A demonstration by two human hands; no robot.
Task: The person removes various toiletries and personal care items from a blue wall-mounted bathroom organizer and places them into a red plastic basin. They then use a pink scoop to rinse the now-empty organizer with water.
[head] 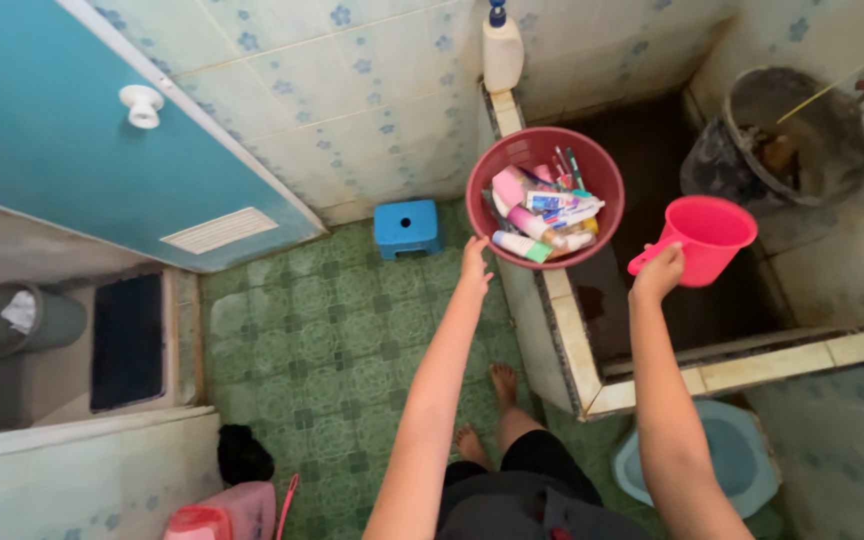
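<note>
My left hand (473, 262) grips the near rim of a dark red round basin (592, 165) filled with several toiletry tubes, bottles and toothbrushes. The basin hangs over the tiled wall of a water tank (564, 335). My right hand (659, 270) holds the handle of a pink plastic dipper cup (707, 236) above the dark inside of the tank. Both arms reach forward from the bottom of the view.
A small blue stool (407, 226) stands on the green tiled floor. A white pump bottle (503, 48) sits on the tank corner. A grey bucket (797, 135) stands far right, a blue squat toilet (732, 455) below the tank, the teal door (62, 130) left.
</note>
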